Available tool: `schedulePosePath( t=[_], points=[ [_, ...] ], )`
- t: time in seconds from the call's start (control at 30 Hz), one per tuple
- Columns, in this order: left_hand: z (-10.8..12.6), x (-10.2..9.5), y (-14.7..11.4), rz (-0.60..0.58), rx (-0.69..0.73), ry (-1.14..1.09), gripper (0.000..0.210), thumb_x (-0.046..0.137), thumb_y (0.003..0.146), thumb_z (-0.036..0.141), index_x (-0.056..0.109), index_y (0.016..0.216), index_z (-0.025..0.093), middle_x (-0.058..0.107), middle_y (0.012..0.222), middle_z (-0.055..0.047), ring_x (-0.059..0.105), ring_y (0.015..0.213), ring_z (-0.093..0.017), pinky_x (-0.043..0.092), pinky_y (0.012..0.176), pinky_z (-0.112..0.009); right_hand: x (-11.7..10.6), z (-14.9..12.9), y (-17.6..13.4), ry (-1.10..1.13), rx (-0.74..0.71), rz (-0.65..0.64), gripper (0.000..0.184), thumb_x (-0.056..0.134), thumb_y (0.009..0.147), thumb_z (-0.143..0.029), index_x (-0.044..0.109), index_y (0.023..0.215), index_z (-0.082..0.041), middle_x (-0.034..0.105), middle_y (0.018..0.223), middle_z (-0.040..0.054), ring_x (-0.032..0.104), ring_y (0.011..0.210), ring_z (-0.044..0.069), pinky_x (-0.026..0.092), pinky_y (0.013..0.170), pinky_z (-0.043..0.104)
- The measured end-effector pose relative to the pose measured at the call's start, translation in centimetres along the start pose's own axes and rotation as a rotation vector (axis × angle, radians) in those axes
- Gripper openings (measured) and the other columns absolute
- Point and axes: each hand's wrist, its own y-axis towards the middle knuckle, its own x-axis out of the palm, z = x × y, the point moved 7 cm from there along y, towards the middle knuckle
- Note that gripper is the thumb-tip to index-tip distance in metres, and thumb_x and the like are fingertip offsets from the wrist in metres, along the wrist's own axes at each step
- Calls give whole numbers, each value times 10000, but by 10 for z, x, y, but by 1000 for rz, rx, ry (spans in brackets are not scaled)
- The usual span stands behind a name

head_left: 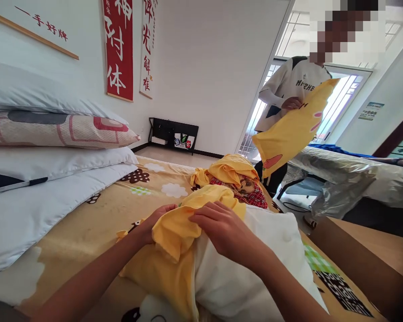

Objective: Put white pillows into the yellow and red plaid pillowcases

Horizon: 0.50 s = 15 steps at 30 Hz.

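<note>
A white pillow lies on the bed in front of me, its left part covered by a yellow pillowcase. My right hand grips a bunched fold of the yellow cloth from above, at the line where yellow meets white. On the far left of the same fold, my left hand holds the cloth, its fingers partly hidden behind the fabric. Just beyond lie crumpled yellow cloth and a red plaid cloth with a bear print.
Several stacked pillows rise on the left over the patterned sheet. At the right stands a cardboard box. Behind it, a person holds a yellow pillow beside a plastic-covered table. A black rack stands by the wall.
</note>
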Motion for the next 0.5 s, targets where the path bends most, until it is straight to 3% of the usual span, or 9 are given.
schedulePosePath(
  t=[0.1, 0.27, 0.37, 0.5],
  points=[
    [-4, 13, 0, -60, -82, -164, 138, 653, 787, 313, 648, 849, 191, 680, 823, -28, 632, 796, -201, 496, 728, -319, 26, 15, 6, -88, 67, -80, 241, 562, 883, -145, 591, 1117, -194, 645, 1077, 84, 551, 983, 211, 408, 843, 371],
    [-6, 12, -3, -18, -74, -1, 176, 706, 728, 305, 625, 825, 182, 645, 765, 3, 564, 679, -150, 448, 628, -275, 59, 38, 17, -84, 101, -149, 60, 642, 843, -206, 601, 811, -175, 622, 809, 36, 529, 785, 177, 387, 707, 311],
    [22, 8, -10, 18, 124, 354, 147, 618, 776, 334, 591, 779, 190, 619, 758, 11, 534, 701, -158, 425, 628, -274, 54, 35, 19, -8, 50, 1, 121, 556, 869, -161, 565, 751, -185, 581, 745, 22, 491, 718, 153, 364, 662, 283],
    [93, 2, -17, 308, 551, 858, 170, 683, 676, 318, 570, 723, 200, 584, 660, 6, 501, 632, -152, 407, 627, -282, 17, 25, 23, 69, 50, 342, 197, 461, 877, -148, 498, 693, -206, 504, 674, 11, 450, 676, 149, 356, 641, 280]
  ],
)
